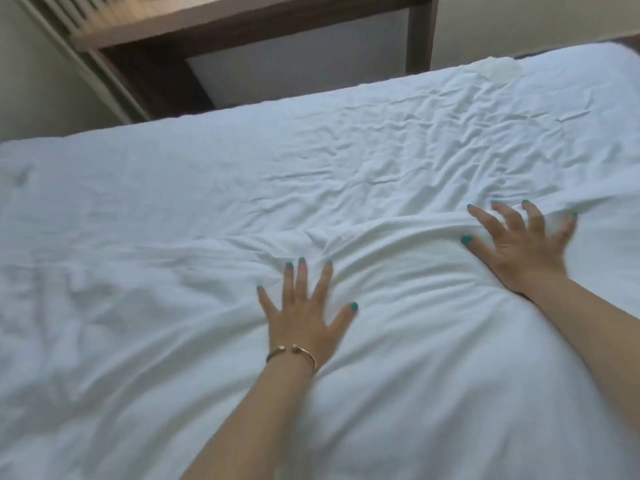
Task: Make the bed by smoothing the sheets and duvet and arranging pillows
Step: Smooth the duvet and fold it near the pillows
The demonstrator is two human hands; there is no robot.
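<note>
So both hands are flat on the white sheet (346, 161), which covers the whole bed and runs out well past the fingertips toward the far edge. Left hand (306, 318) has its fingers fanned wide and pressed palm-down, gripping nothing, with a gold bracelet (292, 353) on the wrist. Right hand (519, 242) is also spread wide, but its fingertips (528, 206) are dug in a bit, and a raised fold of fabric is bunched right against them and trails off between the two hands. Beyond the fingers it's all fine creases, worst out past the right hand. My guess is this stuff is light, soft and limp, so it'll slide and pile up ahead of any push instead of lying flat; pinching an edge and pulling taut probably beats shoving with palms. If sticking with palms, I'd go on the near side of that ridge and sweep outward. No pillows or duvet in view. A wooden table (242, 26) stands past the far edge of the bed.
</note>
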